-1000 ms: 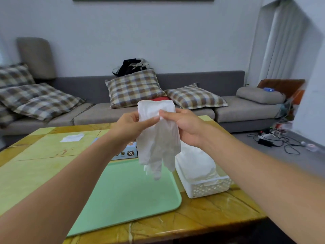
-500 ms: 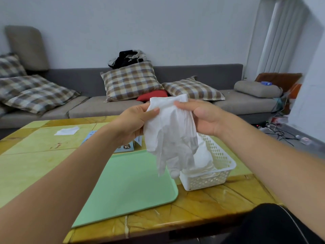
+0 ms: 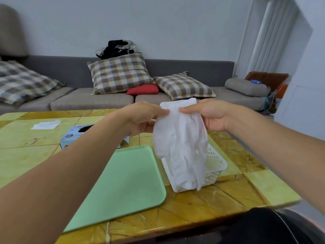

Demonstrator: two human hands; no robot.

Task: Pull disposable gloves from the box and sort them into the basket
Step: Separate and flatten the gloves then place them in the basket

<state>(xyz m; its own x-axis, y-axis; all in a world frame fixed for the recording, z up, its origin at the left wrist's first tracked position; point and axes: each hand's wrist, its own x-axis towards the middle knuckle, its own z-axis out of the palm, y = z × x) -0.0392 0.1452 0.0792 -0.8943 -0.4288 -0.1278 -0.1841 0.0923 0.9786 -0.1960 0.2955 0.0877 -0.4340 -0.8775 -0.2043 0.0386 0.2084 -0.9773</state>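
We pinch the glove [image 3: 179,143] cuff with left hand [image 3: 140,118] and right hand [image 3: 212,115] (above the basket [image 3: 217,162]); next, lower and release.

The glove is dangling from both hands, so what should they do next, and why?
Probably lower the white glove straight down into the white basket. The left hand and right hand pinch its cuff, and its fingers already hang over the basket, where more white gloves seem to lie.
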